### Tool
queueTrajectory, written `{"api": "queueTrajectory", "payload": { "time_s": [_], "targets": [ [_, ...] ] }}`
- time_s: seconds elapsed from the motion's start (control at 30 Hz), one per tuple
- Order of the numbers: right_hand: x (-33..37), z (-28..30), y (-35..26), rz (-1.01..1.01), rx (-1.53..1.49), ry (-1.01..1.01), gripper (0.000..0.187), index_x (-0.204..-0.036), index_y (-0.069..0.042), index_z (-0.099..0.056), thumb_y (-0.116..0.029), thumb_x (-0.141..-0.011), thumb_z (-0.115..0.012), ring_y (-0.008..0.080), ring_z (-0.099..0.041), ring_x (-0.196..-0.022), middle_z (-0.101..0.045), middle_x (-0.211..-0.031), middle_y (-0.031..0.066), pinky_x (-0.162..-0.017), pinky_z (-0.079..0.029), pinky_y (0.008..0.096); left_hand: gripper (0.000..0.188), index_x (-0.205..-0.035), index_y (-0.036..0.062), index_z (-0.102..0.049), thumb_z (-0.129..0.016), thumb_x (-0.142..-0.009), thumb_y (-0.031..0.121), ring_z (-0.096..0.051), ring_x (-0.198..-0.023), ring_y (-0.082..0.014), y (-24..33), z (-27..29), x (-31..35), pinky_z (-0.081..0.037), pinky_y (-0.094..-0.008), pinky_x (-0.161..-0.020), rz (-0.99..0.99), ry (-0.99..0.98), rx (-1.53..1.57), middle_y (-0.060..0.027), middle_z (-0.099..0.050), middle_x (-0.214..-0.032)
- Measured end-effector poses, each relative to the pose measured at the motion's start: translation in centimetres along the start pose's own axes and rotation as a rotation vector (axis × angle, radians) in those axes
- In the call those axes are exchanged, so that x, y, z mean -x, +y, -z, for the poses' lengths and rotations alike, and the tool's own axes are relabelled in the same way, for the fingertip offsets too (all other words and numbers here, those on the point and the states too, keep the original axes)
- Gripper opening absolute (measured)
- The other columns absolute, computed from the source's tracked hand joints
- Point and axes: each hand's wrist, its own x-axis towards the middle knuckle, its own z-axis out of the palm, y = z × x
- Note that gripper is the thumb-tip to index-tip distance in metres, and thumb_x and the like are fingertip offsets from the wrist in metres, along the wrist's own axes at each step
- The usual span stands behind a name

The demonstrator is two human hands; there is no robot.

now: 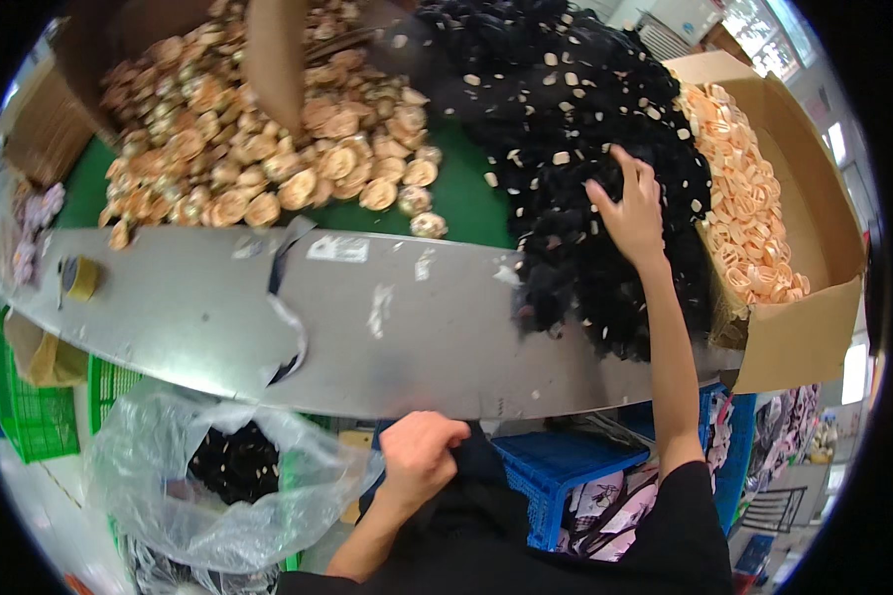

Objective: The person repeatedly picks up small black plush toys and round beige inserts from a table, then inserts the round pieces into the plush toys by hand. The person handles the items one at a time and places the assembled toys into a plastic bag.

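Black pile point(575, 129) covers the counter's point(189, 307) right end; right hand point(630, 213) rests on it, fingers spread. Left hand point(422, 458), fingers curled shut, sits below the edge beside a bag point(169, 476).

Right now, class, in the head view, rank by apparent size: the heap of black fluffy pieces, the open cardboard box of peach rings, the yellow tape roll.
1. Heap of black fluffy pieces, largest.
2. Open cardboard box of peach rings; the picture's rim bends it, so the gap is unsure.
3. Yellow tape roll, plainly smallest.

black fluffy pile point(575, 149) | cream-flecked | heaped on table, beside cardboard box point(814, 337)
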Motion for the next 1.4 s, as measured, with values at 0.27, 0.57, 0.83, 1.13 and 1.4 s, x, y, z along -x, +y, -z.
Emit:
{"api": "queueTrajectory", "payload": {
  "time_s": [0.27,0.57,0.83,1.13,1.4],
  "targets": [
    [-7.7,-14.6,1.1,-0.099,-0.370,-0.347,0.080,-0.146,-0.016,-0.053,-0.054,-0.080,-0.079,0.0459,-0.057,-0.121,-0.054,-0.131,0.0298,-0.106,-0.046,0.0449,0.019,-0.078,0.0058,-0.066,-0.057,-0.066,-0.005,-0.054,-0.051,-0.0248,-4.8,-1.8,-0.7,-0.041,-0.0341,-0.049,0.057,0.104,-0.309,-0.0056,-0.055,-0.060],
    [-6.9,-8.8,-7.3,0.328,-0.691,-0.464,0.043,-0.127,-0.004,-0.059,-0.008,-0.086,-0.070,0.0338,-0.063,-0.112,-0.063,-0.121,0.0137,-0.099,-0.051,0.0393,0.012,-0.085,0.0063,-0.069,-0.061,-0.076,0.003,-0.049,-0.048,-0.0229,-4.6,-2.1,-1.1,-0.040,-0.0333,-0.048,0.113,0.114,-0.335,-0.0048,-0.056,-0.061],
    [-2.9,3.1,-8.3,0.335,-0.742,-0.137,0.036,-0.114,-0.005,-0.068,0.005,-0.080,-0.069,0.0283,-0.066,-0.110,-0.070,-0.113,0.0090,-0.103,-0.046,0.0389,0.015,-0.105,0.0019,-0.067,-0.063,-0.093,0.011,-0.052,-0.056,-0.0079,-2.2,-0.9,-1.2,-0.040,-0.0242,-0.051,0.468,0.123,0.127,-0.0021,-0.060,-0.067],
    [14.9,6.9,-17.4,0.346,-0.842,0.167,0.018,-0.095,-0.015,-0.076,-0.010,-0.078,-0.075,0.0235,-0.069,-0.101,-0.073,-0.099,0.0033,-0.107,-0.041,0.0524,0.067,-0.135,-0.0069,-0.055,-0.058,-0.097,0.049,-0.060,-0.113,-0.0217,-0.5,0.6,-0.7,-0.046,-0.0352,-0.101,0.510,-0.107,0.902,-0.0134,-0.064,-0.122],
    [23.1,7.2,-21.2,0.258,-1.212,-0.054,0.013,-0.089,-0.006,-0.073,0.001,-0.080,-0.068,0.0269,-0.070,-0.097,-0.073,-0.102,0.0111,-0.100,-0.049,0.0501,0.026,-0.114,-0.0028,-0.067,-0.072,-0.089,0.004,-0.067,-0.092,-0.0142,1.3,2.6,0.5,-0.054,-0.0297,-0.085,0.868,0.311,0.910,-0.0065,-0.071,-0.104]
  ]
}}
